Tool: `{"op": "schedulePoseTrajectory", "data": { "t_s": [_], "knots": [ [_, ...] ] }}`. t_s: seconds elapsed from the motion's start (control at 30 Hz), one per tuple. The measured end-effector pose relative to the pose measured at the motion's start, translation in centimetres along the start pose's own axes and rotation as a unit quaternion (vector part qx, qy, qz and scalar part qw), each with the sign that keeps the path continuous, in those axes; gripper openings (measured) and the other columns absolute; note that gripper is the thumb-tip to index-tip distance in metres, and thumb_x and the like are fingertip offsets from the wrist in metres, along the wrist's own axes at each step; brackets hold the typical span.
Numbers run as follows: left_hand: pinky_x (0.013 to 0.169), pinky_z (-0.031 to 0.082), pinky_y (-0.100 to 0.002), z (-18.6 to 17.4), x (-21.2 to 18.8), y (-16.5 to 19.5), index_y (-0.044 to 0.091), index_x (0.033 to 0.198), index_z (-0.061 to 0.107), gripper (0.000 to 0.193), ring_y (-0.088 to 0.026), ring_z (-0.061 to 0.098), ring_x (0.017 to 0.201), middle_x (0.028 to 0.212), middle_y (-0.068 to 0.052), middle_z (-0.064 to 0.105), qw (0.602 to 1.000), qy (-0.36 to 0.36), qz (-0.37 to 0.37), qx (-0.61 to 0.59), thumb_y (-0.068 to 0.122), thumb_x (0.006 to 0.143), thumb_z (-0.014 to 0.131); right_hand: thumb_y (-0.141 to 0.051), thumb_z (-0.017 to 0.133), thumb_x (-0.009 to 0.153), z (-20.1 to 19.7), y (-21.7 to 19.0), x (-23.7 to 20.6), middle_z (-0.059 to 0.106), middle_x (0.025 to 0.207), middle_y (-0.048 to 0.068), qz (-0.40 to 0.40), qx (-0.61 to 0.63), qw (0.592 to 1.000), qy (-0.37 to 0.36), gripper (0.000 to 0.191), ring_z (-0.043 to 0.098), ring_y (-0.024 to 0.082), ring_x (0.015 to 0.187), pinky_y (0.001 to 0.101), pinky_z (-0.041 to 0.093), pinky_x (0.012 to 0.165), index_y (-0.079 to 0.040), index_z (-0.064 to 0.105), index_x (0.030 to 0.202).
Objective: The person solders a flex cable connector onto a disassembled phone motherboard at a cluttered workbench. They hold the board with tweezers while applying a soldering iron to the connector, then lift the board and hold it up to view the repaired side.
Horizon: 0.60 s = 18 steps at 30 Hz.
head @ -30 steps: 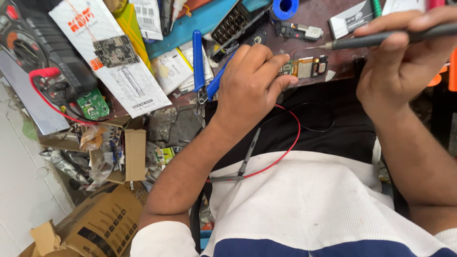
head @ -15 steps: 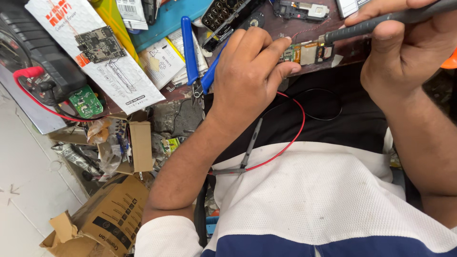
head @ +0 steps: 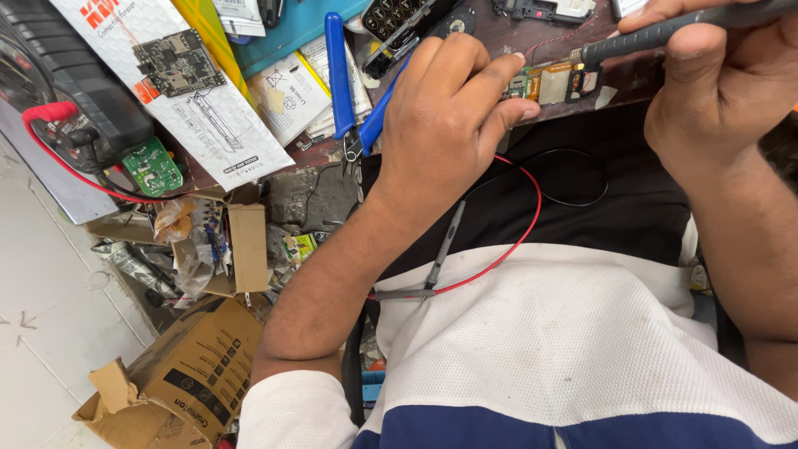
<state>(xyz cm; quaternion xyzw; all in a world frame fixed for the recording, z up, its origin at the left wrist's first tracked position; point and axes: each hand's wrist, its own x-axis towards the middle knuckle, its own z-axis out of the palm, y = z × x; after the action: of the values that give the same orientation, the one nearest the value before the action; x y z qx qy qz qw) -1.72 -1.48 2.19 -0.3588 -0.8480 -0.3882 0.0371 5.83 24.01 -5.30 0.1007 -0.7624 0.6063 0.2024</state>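
My left hand [head: 449,116] rests at the workbench edge, its fingertips pinning a small circuit board [head: 549,83] with gold and green parts. My right hand [head: 715,91] grips a dark pen-shaped soldering tool [head: 657,33]; its tip points left onto the small board. A red wire [head: 519,237] and a thin black wire [head: 582,195] loop over my lap, beside a grey probe [head: 440,249] lying on my shirt. Blue-handled cutters [head: 341,83] lie just left of my left hand.
The bench holds a white printed carton [head: 208,116] with a dark circuit board [head: 179,62] on it, a green board [head: 151,166], a black meter with a red lead [head: 50,112] and paper leaflets [head: 291,91]. Torn cardboard boxes [head: 191,374] and scraps lie on the floor at left.
The view has shifted so the bench sits higher in frame. Both hands stay on the small board and the tool, with the tool's tip still at the board.
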Motion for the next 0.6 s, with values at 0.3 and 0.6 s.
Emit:
{"op": "schedulePoseTrajectory", "data": {
  "t_s": [0.3,0.6],
  "knots": [
    [0.078,0.049,-0.034,0.15,-0.08,-0.12,0.005,0.118,0.071,0.043,-0.022,0.054,0.091,0.098,-0.003,0.055,1.0,0.0,0.001,-0.007,0.029,0.086,0.088,-0.032,0.048,0.124,-0.02,-0.07,0.11,0.07,0.108,0.022,-0.003,-0.01,1.0,0.012,0.036,0.073,0.028,0.087,0.033,0.063,0.078,0.003,0.05,0.129],
    [0.079,0.048,-0.035,0.21,-0.2,-0.18,0.005,0.116,0.071,0.043,-0.022,0.054,0.09,0.099,-0.004,0.055,1.0,0.0,0.0,0.001,0.029,0.085,0.089,-0.034,0.047,0.124,-0.28,0.38,-0.45,0.071,0.107,0.021,-0.004,-0.017,1.0,0.02,0.044,0.073,0.028,0.09,0.0336,0.063,0.081,0.009,0.058,0.124]
  ]
}}
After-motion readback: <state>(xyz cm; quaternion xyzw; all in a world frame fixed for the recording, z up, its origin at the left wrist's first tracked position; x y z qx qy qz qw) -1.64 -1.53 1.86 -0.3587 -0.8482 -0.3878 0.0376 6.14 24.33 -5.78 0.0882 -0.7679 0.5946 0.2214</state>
